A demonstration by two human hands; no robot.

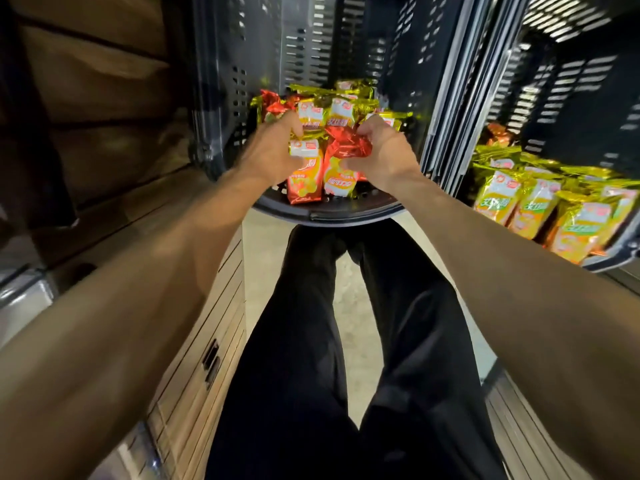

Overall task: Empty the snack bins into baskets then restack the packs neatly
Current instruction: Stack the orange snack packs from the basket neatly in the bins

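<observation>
A dark perforated bin (329, 213) straight ahead holds several red and gold snack packs (341, 102) in a loose heap. Both hands reach into it. My left hand (273, 150) grips a red and yellow pack (303, 181) by its upper end, fingers curled over it. My right hand (381, 154) pinches the crumpled top of another red pack (341, 178) beside the first. The two packs hang side by side over the bin's front rim. A second dark bin (609, 254) at the right holds several gold and yellow packs (530, 206) standing in rows.
Slotted dark bin walls (433, 64) rise behind and between the two bins. A wooden cabinet with drawers (204, 341) runs along the left. My legs in black trousers (346, 358) stand on a pale floor (349, 299) below the bin.
</observation>
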